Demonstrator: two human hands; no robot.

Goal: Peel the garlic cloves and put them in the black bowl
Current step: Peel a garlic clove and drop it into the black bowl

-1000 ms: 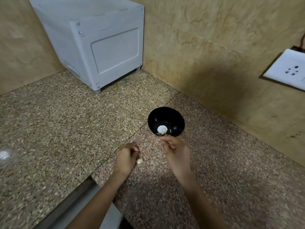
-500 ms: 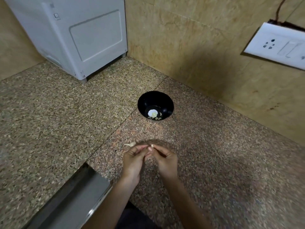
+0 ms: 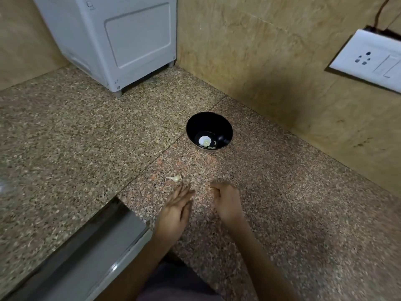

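My two hands, out in front and apart.
My left hand (image 3: 176, 208) has its fingers straight and close together, pointing forward. My right hand (image 3: 226, 203) is curled into a loose fist, fingers tucked under, knuckles leading. Both forearms are bare and reach in from the lower edge, angled slightly toward each other.
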